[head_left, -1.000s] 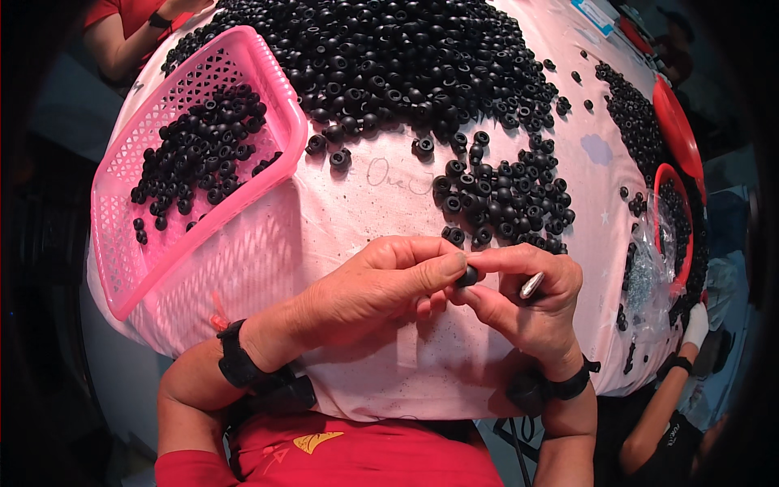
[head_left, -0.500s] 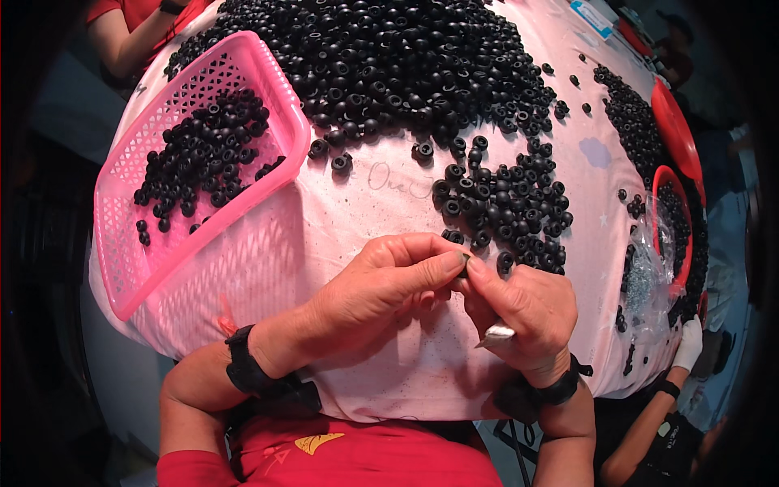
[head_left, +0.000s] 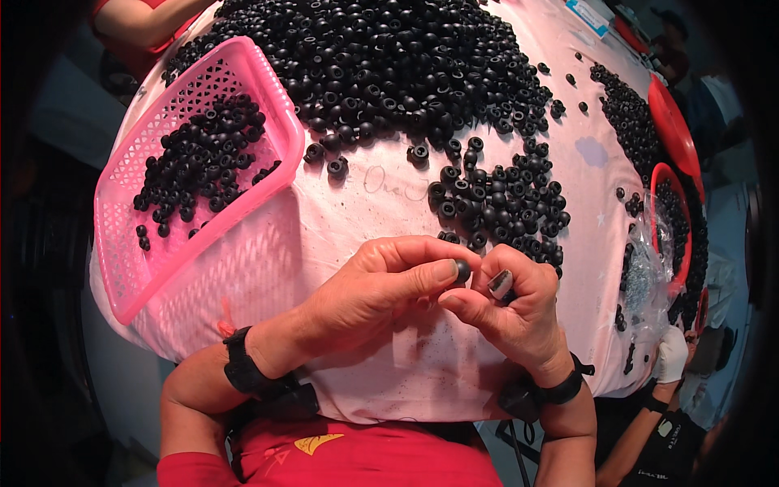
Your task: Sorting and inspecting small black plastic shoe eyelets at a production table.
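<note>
Between thumb and forefinger, my left hand pinches a small black round part, like a hollow rubber ball. My right hand is closed beside it, its fingertips close to the part. A small flat silver piece, like a short blade, shows at its curled fingers; most of it is hidden. Just beyond both hands lies a small group of the same black parts, many with a ring-shaped opening. Behind that is a large heap of them.
A pink plastic basket with black parts in it stands tilted at left. At right are red bowls, a clear plastic bag and more parts. Another person's gloved hand is at lower right; another person's arm reaches in at upper left.
My right hand has turned, and its thumb has come away from the black part, which now shows more. The silver piece has moved up. The gloved hand at right shifted left and down.
</note>
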Tool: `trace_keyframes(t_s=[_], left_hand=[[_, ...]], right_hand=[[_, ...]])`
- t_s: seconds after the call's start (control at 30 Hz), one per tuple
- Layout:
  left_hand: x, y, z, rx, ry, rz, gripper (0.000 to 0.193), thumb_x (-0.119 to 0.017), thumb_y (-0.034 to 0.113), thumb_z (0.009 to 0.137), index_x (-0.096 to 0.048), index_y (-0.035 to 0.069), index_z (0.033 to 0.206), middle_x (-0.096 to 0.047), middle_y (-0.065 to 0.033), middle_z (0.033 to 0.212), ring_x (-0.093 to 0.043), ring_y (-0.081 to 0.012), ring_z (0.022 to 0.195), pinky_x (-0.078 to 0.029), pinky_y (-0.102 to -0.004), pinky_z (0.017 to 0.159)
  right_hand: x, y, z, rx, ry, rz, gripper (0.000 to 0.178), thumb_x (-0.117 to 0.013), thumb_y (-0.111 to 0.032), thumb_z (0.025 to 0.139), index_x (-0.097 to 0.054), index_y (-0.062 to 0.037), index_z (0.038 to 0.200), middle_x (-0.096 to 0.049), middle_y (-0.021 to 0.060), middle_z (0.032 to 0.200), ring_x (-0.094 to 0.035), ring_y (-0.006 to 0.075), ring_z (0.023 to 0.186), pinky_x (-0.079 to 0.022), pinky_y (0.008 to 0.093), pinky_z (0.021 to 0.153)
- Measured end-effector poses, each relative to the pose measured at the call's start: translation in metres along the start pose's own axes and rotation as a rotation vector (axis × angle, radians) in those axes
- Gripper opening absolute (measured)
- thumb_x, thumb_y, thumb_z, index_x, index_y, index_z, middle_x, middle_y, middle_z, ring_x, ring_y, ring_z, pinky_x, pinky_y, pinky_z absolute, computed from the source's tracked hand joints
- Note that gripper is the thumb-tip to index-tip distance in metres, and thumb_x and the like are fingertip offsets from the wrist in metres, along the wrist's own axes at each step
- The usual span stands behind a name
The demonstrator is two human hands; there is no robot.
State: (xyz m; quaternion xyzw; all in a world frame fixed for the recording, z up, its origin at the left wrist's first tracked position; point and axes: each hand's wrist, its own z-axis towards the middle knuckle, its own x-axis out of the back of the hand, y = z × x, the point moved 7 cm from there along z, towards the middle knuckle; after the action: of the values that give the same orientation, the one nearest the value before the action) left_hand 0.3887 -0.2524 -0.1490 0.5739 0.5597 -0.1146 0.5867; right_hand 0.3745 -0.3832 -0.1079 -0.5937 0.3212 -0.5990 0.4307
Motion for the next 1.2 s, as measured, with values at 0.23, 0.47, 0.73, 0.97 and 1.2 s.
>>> trace_keyframes(t_s=[0.23,0.47,0.73,0.97,1.2], left_hand=[[0.002,0.004,0.001,-0.031,-0.035,0.093,0.03,-0.057,0.015,0.096,-0.058,0.001,0.123,-0.065,-0.0053,0.106,-0.062,-0.0095,0.091,-0.053,-0.0253,0.079],[0.002,0.008,0.0,-0.03,-0.013,0.203,0.03,-0.058,0.015,0.096,-0.059,0.001,0.122,-0.065,-0.0045,0.102,-0.061,-0.0072,0.083,-0.052,-0.0234,0.074],[0.002,0.008,-0.002,-0.005,0.003,0.208,0.029,-0.06,0.016,0.095,-0.06,0.001,0.12,-0.065,-0.0033,0.099,-0.059,-0.0053,0.083,-0.05,-0.0214,0.073],[0.004,0.01,-0.001,-0.037,0.02,0.242,0.027,-0.06,0.014,0.094,-0.062,0.001,0.117,-0.064,-0.0019,0.096,-0.057,-0.0042,0.081,-0.046,-0.019,0.072],[0.003,0.012,-0.001,-0.056,0.022,0.248,0.026,-0.061,0.014,0.094,-0.062,0.001,0.116,-0.064,-0.0017,0.098,-0.057,-0.0044,0.082,-0.045,-0.0189,0.071]], right_hand=[[0.0,-0.004,0.003,0.017,-0.04,-0.115,0.04,-0.082,-0.037,0.074,-0.059,-0.0045,0.077,-0.063,0.0046,0.057,-0.065,0.0107,0.055,-0.048,0.023,0.047],[-0.002,0.001,0.002,-0.046,-0.06,-0.085,0.04,-0.081,-0.038,0.074,-0.061,-0.004,0.079,-0.065,0.0052,0.059,-0.067,0.0117,0.057,-0.049,0.0237,0.048],[-0.003,0.0,0.001,-0.018,-0.07,-0.144,0.041,-0.08,-0.04,0.074,-0.061,-0.0038,0.078,-0.064,0.006,0.059,-0.067,0.013,0.056,-0.048,0.0249,0.047],[-0.005,-0.003,0.003,-0.011,-0.091,-0.187,0.039,-0.079,-0.038,0.076,-0.063,-0.0038,0.079,-0.064,0.007,0.06,-0.067,0.0145,0.056,-0.049,0.0257,0.047],[-0.002,-0.003,0.002,-0.019,-0.07,-0.167,0.04,-0.079,-0.04,0.075,-0.063,-0.0036,0.079,-0.063,0.0071,0.059,-0.067,0.0154,0.055,-0.049,0.0261,0.048]])
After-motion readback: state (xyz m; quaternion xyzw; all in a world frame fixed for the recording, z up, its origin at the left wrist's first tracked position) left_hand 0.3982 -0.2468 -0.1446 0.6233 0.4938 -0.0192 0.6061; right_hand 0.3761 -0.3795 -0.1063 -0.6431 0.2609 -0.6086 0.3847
